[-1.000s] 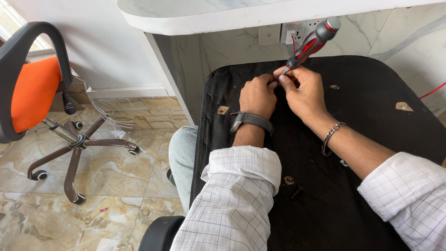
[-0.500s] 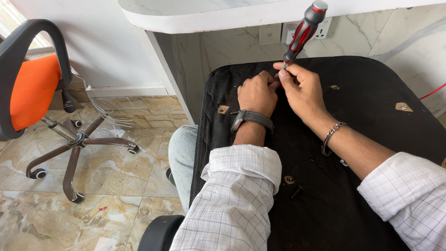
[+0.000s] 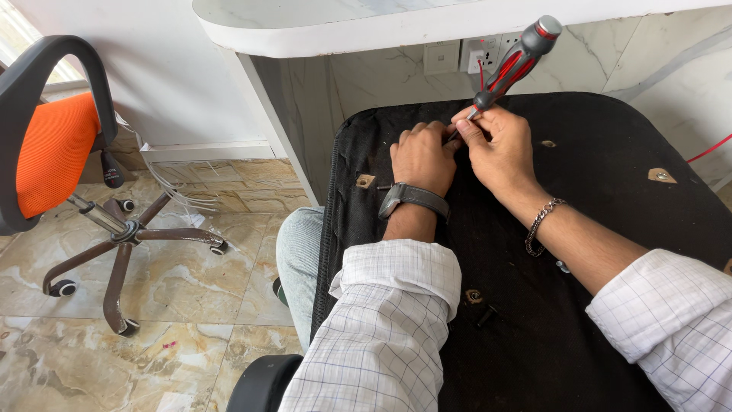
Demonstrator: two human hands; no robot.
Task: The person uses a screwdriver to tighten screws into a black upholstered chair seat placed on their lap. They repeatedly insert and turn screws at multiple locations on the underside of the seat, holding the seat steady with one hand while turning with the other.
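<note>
Head view: looking down on a black fabric-covered seat base (image 3: 579,320) lying across the person's lap, below a white curved counter edge (image 3: 366,30) at 12 o'clock.
Left hand: the left hand (image 3: 422,156) rests knuckles-up on the black panel, fingers curled and pressed together over a small part that cannot be made out; a grey wristwatch (image 3: 412,198) sits on the wrist.
Right hand: the right hand (image 3: 499,145), just beside the left at its 3 o'clock and touching it at the fingertips, pinches the lower shaft of a red-and-grey-handled screwdriver (image 3: 512,65); a silver chain bracelet (image 3: 540,223) hangs at the wrist.
Screwdriver: its handle points up toward 1 o'clock, the tip hidden between the two hands.
Change: half a second ago the handle stood about as it does now, and a second ago it lay flatter and further toward 2 o'clock; it has been raised nearer upright, with both hands staying on the same spot.
Meaning: by my reading the tip is being seated on a fastener there, not yet driven hard.
Loose parts: a dark screw (image 3: 486,314) lies at 6 o'clock of the hands, near the sleeves.
Surroundings: an orange-and-black swivel office chair (image 3: 46,152) stands at 9 o'clock on the marble-tile floor (image 3: 198,305).
</note>
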